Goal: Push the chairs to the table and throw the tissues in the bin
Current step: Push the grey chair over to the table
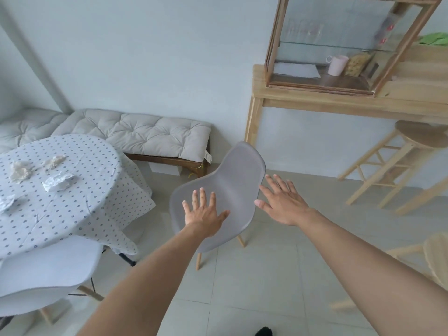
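A grey shell chair (232, 180) with wooden legs stands on the tiled floor, apart from the round table (80, 214) with its dotted cloth. My left hand (204, 212) hovers open over the chair's seat, fingers spread. Beside the chair's right edge my right hand (282, 202) is open too, holding nothing. Several crumpled tissues lie on the table: one white (58, 183), two brownish (20, 172) (54, 161), one at the left edge (6, 202). A white shell chair (48, 272) sits at the table's near side. No bin is in view.
A cushioned bench (145, 134) runs along the back wall behind the table. A wooden counter (351, 103) with a glass cabinet (339, 44) stands at right, a wooden stool (400, 163) under it. Another pale stool (434, 258) is at the right edge.
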Tool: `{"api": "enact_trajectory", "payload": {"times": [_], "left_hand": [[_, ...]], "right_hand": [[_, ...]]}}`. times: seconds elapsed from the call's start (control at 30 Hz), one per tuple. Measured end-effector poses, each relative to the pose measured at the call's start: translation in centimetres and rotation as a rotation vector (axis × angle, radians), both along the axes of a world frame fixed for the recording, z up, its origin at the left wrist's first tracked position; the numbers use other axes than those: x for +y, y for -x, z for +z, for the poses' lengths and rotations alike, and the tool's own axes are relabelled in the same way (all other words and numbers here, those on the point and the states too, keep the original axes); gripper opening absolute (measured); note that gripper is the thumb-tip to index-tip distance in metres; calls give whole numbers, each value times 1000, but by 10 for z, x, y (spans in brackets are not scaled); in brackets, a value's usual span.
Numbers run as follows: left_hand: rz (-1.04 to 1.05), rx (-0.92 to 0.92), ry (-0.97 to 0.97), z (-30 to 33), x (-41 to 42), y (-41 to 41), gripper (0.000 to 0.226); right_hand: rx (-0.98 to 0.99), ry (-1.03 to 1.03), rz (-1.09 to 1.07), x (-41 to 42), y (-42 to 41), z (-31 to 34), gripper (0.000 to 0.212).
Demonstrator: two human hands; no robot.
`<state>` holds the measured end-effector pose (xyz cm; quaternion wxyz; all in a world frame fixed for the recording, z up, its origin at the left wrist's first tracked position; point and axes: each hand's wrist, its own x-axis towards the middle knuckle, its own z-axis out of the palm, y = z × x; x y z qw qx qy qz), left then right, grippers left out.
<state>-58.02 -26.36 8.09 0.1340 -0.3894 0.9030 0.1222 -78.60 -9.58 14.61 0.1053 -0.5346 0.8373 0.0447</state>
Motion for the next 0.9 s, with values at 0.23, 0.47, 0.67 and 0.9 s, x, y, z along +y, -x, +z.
{"api": "enact_trajectory", "payload": {"times": [0.23,0.47,0.67,0.9], "left_hand": [[166,29,-22,-8,17,39,88],[320,66,-47,-20,-3,64,89],[402,89,-74,-39,-33,79,87],[467,109,-88,-52,-63,95,87]], "right_hand": [[9,-50,194,-25,60,0,71],[-7,-85,335,-78,88,-12,71],[6,-111,401,-134,113,-18,69],[14,-140,468,-189,146,-23,68]]}}
